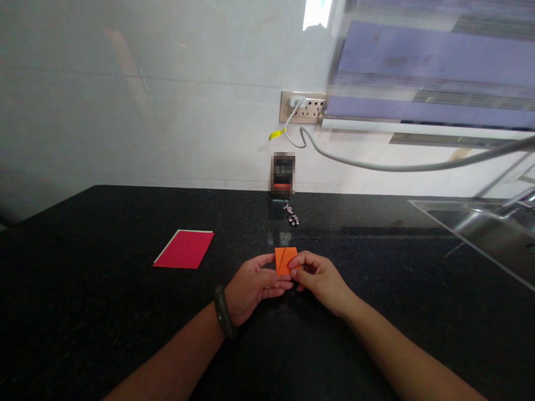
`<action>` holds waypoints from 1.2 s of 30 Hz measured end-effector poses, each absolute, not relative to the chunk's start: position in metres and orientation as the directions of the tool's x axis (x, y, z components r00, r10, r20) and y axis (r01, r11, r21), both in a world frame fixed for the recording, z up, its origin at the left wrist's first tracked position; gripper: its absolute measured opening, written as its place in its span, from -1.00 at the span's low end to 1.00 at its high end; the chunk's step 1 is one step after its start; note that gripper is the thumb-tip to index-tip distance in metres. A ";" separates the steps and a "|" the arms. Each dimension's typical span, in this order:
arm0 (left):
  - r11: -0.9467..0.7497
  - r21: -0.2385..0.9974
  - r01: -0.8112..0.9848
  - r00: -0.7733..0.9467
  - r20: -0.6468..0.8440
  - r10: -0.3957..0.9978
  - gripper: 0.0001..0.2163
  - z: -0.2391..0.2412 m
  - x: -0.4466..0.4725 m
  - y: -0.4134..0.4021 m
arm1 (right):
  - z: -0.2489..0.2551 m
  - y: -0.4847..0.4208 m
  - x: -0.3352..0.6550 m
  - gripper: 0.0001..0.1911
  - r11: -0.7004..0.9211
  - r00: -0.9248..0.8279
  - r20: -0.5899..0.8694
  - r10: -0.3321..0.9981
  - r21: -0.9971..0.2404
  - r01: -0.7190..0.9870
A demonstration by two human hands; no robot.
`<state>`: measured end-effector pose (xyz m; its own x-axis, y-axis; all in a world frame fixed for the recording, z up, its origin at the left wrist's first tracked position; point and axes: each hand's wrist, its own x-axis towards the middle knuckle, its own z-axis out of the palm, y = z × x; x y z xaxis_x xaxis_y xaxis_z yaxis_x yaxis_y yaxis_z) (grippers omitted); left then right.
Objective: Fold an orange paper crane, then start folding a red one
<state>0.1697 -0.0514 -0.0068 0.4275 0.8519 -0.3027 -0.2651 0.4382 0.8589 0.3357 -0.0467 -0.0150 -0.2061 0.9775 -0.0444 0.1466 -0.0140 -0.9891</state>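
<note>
A small folded orange paper [283, 259] is held just above the black countertop [83, 289], near its middle. My left hand [251, 287] grips the paper's left and lower edge with thumb and fingers; a dark band circles that wrist. My right hand [315, 275] pinches the paper's right side with curled fingers. A crease runs down the orange paper's face.
A stack of red paper sheets [184, 248] lies flat to the left. A small dark device [283, 174] leans against the white wall, with a small chain [291, 215] in front of it. A wall socket [301, 107] feeds a white cable. A steel sink [480, 228] sits at the right.
</note>
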 end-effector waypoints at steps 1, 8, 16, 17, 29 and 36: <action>0.432 0.865 -0.255 0.417 -0.305 0.856 -0.61 -0.007 0.170 -0.051 | -0.015 -0.047 0.336 -0.86 -0.009 -0.200 -0.039 0.979 -0.989 0.149; 0.360 0.920 -0.158 0.274 -0.309 0.911 -0.81 -0.006 0.173 -0.049 | -0.016 -0.048 0.336 -0.78 0.028 -0.220 -0.011 0.975 -0.985 0.171; 0.311 0.950 0.003 0.289 -0.299 0.909 -0.85 -0.001 0.174 -0.051 | -0.015 -0.045 0.336 -0.56 0.066 -0.193 0.069 0.979 -0.998 -0.019; 0.305 0.952 0.006 0.287 -0.294 0.912 -0.86 -0.001 0.175 -0.051 | -0.015 -0.045 0.335 -0.62 0.049 -0.218 0.052 0.975 -0.999 -0.019; 0.355 0.932 -0.076 0.288 -0.320 0.902 -0.86 -0.003 0.170 -0.048 | -0.002 -0.050 0.348 -0.78 0.408 -0.413 0.289 0.864 -0.882 0.236; 0.241 0.970 0.013 0.186 -0.239 0.953 -0.70 -0.008 0.172 -0.047 | -0.002 -0.054 0.342 -0.87 0.477 -0.489 0.288 0.823 -0.817 0.323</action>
